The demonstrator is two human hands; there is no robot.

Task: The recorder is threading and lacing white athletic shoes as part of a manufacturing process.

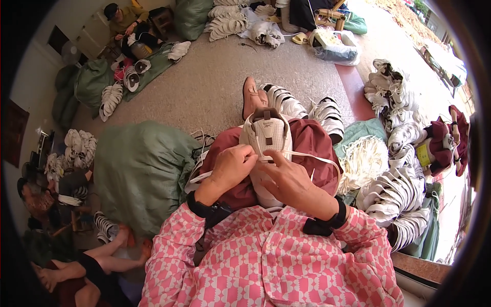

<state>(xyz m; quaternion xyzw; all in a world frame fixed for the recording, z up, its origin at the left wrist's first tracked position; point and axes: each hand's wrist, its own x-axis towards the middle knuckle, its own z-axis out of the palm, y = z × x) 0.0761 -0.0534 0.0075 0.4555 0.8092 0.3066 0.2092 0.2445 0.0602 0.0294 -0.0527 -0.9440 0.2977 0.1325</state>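
A white and beige shoe upper (267,129) with a dark collar lining rests between my knees, its tongue toward the far side. A white shoelace (313,154) comes out of its eyelets and loops over my right thigh. My left hand (232,166) is closed at the left eyelets, fingertips pinched on the lace; the exact grip is partly hidden. Across from it, my right hand (292,179) bends its fingers over the front of the upper, with the lace at the fingertips. Part of the shoe's front lies hidden beneath my hands.
A big green sack (143,174) stands at my left. On my right lie a bundle of white laces (363,161) and stacked shoe uppers (396,189). More nested uppers (284,101) lie beyond my knees. Other people sit at the far left, near left and right.
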